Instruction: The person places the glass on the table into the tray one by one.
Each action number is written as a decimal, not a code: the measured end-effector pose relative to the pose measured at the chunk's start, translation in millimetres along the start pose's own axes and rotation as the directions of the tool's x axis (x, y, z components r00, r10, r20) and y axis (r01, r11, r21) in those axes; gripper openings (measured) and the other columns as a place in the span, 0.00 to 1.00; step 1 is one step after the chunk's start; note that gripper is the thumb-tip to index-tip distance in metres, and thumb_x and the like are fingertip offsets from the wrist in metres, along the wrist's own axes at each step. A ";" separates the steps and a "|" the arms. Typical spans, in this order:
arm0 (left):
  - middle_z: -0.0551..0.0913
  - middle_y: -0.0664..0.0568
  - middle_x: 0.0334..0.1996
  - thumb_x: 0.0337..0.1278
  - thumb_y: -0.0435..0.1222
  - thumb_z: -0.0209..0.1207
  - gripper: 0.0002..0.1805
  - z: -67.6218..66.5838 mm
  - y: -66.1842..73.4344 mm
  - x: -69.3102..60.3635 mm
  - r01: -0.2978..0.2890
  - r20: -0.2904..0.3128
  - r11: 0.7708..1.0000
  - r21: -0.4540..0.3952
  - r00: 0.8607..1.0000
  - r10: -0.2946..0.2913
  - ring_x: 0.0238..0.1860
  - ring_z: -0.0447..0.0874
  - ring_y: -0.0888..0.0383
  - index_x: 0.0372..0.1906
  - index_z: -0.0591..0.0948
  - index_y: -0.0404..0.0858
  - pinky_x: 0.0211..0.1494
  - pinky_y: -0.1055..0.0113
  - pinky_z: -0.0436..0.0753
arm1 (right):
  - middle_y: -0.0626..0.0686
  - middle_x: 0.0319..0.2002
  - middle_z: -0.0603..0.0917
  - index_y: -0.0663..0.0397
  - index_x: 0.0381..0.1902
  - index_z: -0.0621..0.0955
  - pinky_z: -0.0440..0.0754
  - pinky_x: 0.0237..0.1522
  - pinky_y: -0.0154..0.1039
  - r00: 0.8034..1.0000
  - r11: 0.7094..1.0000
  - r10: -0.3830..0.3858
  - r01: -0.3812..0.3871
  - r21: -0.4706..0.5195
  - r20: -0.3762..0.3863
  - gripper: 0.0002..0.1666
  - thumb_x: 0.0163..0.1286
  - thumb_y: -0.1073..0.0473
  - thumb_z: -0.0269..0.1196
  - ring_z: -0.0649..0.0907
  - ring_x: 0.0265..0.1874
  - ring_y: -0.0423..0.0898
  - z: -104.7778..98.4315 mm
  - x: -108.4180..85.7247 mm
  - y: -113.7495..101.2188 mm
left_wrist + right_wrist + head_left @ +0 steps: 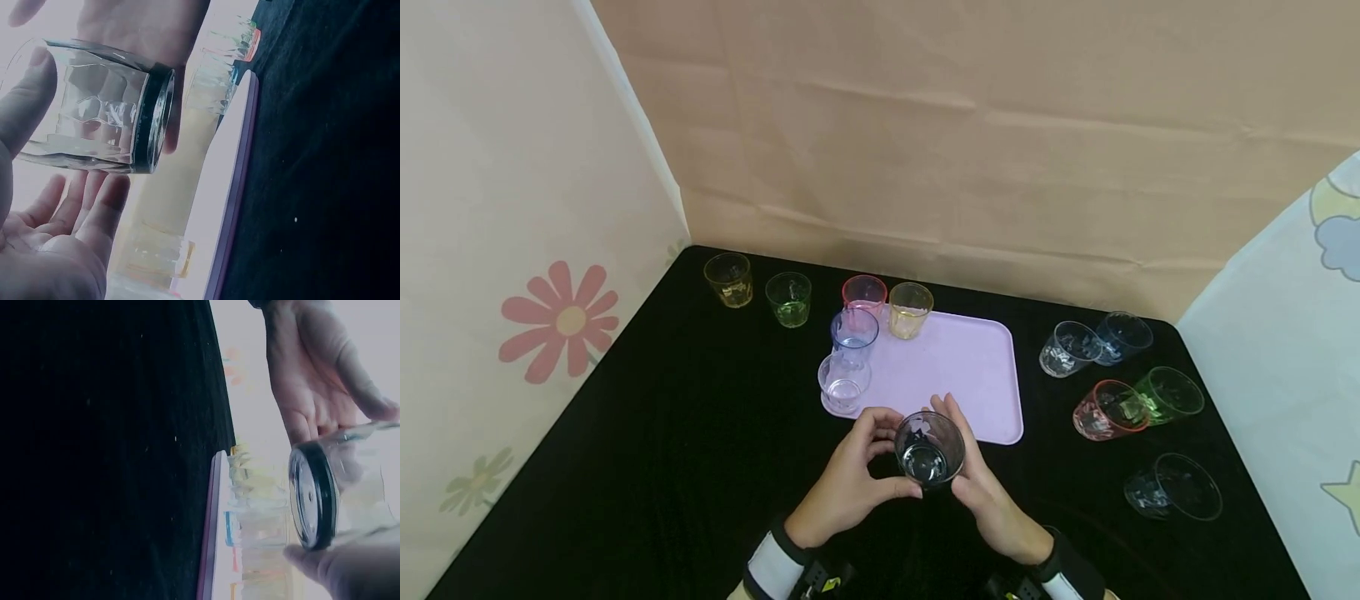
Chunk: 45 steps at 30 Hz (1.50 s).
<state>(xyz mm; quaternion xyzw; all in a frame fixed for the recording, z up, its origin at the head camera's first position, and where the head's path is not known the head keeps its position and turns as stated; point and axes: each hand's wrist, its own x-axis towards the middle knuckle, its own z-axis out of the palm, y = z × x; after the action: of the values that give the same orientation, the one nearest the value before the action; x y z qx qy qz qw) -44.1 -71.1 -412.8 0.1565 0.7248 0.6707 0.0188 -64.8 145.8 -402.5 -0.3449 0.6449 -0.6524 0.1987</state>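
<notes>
Two glasses (789, 302) sit left; four glasses (855, 337) seem done, on the tray (973, 371); near it, my left hand (853, 483) grips the dark glass (927, 461), my right hand (992, 500) touches it, fingers straight; five glasses (1101, 412) rightward probably remain.

No text or number can be read, and the yellow patch (831, 585) on the left wrist's black device (814, 575), near six o'clock in the head view, is too small to decipher.

The right wrist view crops the held glass (356, 478).
</notes>
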 end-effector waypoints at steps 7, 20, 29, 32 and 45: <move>0.77 0.45 0.57 0.51 0.30 0.73 0.31 -9.7 -5.0 1.8 -0.018 0.016 0.999 -0.027 1.000 0.018 0.59 0.78 0.49 0.60 0.74 0.34 0.63 0.65 0.79 | 0.67 0.80 0.31 0.52 0.81 0.32 0.48 0.73 0.27 0.997 0.998 -0.060 0.058 0.034 0.045 0.55 0.72 0.76 0.52 0.44 0.80 0.39 -3.0 -2.6 5.4; 0.78 0.41 0.57 0.57 0.30 0.70 0.34 -21.4 -8.3 -0.3 -0.013 0.024 1.000 -0.006 1.000 0.013 0.57 0.79 0.47 0.69 0.72 0.33 0.60 0.63 0.82 | 0.73 0.74 0.58 0.62 0.79 0.52 0.64 0.70 0.31 0.988 0.993 -0.079 0.066 -0.095 -0.134 0.42 0.73 0.76 0.56 0.65 0.74 0.40 0.3 2.2 16.4; 0.74 0.53 0.26 0.79 0.37 0.49 0.15 -55.1 -7.8 -6.1 0.106 0.059 0.994 0.033 0.992 -0.108 0.27 0.74 0.61 0.32 0.74 0.34 0.35 0.69 0.77 | 0.76 0.71 0.62 0.66 0.76 0.55 0.70 0.68 0.32 0.976 0.993 -0.102 0.087 -0.081 -0.191 0.41 0.69 0.78 0.59 0.69 0.72 0.41 1.3 3.5 18.2; 0.70 0.55 0.21 0.80 0.40 0.47 0.20 -68.7 -5.3 -6.7 0.224 0.006 0.971 0.078 0.974 -0.225 0.22 0.68 0.61 0.28 0.72 0.35 0.29 0.70 0.71 | 0.76 0.70 0.62 0.68 0.75 0.55 0.70 0.67 0.32 0.975 0.994 -0.093 0.079 -0.077 -0.203 0.41 0.69 0.78 0.59 0.69 0.71 0.40 1.3 2.7 18.1; 0.84 0.39 0.45 0.75 0.38 0.56 0.18 -92.9 -29.3 16.4 0.515 -0.482 0.846 0.138 0.781 -0.397 0.35 0.84 0.51 0.61 0.79 0.32 0.33 0.64 0.84 | 0.70 0.71 0.64 0.69 0.74 0.54 0.72 0.66 0.33 0.967 0.993 -0.116 0.104 -0.063 -0.228 0.41 0.68 0.79 0.60 0.70 0.71 0.41 0.9 2.8 22.6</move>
<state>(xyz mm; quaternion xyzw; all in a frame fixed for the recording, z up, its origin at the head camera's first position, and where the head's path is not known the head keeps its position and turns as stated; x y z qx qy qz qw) -87.6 -158.2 -429.2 -0.1781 0.8084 0.5610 -0.0014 -70.3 141.2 -424.1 -0.3069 0.6598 -0.6815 0.0773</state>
